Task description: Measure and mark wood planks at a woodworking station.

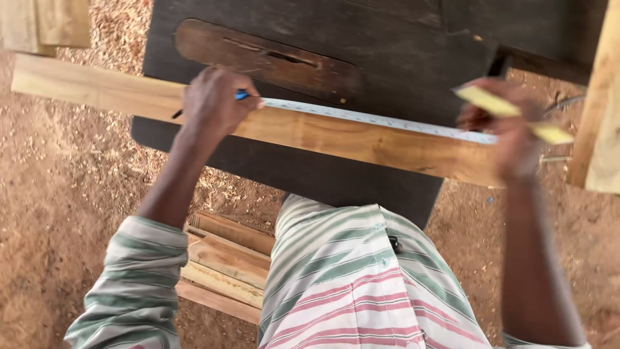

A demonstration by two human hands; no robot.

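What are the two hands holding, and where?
Left hand holds a pen by its barrel; right hand pins the tape near the plank end.

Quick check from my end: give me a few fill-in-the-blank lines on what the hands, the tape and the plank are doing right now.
1. The left hand holds a blue-tipped ____ against the wooden plank.
2. The white measuring tape lies stretched along the plank's ____ edge, between the two hands.
3. The plank rests across a dark ____ with a slot in its top.
4. The ground around it is covered with ____.

Missing words: pen; far; table; sawdust
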